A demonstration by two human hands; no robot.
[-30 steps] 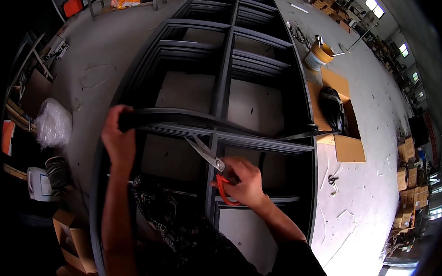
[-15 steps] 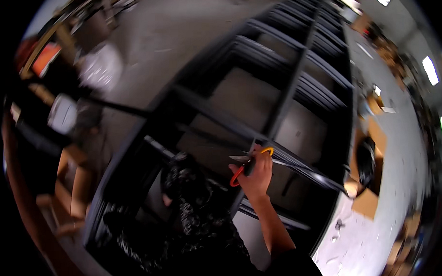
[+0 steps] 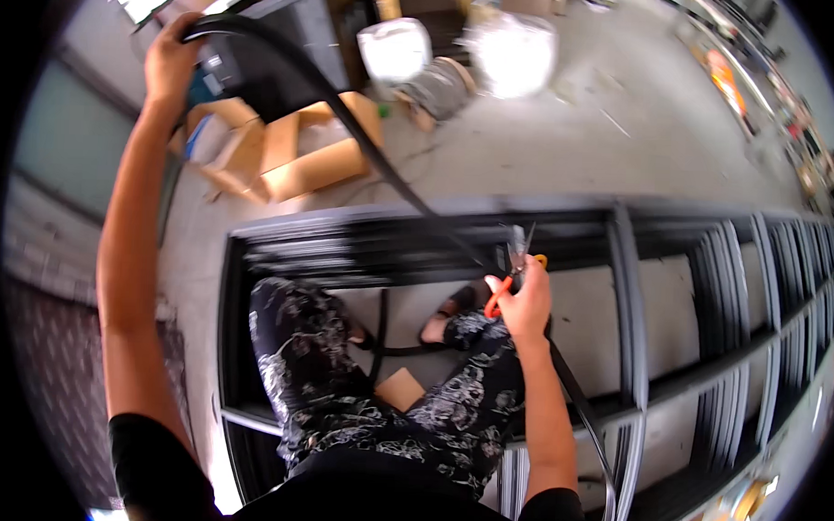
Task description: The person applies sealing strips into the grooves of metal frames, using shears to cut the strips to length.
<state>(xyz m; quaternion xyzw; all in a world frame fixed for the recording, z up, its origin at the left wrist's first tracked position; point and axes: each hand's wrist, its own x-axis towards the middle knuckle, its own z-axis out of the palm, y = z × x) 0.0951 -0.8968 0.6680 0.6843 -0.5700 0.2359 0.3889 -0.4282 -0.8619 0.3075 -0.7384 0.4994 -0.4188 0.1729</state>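
My left hand point(image 3: 169, 61) is raised high at the upper left, gripping one end of a long black rubber strip point(image 3: 366, 148). The strip runs down and to the right past my right hand and on along my forearm toward the lower right. My right hand point(image 3: 528, 303) holds orange-handled scissors point(image 3: 512, 261), blades pointing up and touching the strip. Below me are my legs in dark patterned trousers point(image 3: 385, 397), standing inside a large dark metal frame point(image 3: 418, 233) lying flat on the concrete floor.
Cardboard boxes point(image 3: 301, 155) lie on the floor at the upper left next to a dark cabinet point(image 3: 278, 44). White plastic bags point(image 3: 516, 43) and a roll sit at the top. A small cardboard piece point(image 3: 400, 388) lies between my feet. Frame bars stretch to the right.
My view has swung round to the left. My left hand has lifted the strip's end high up. The right hand with the scissors stays at the strip.
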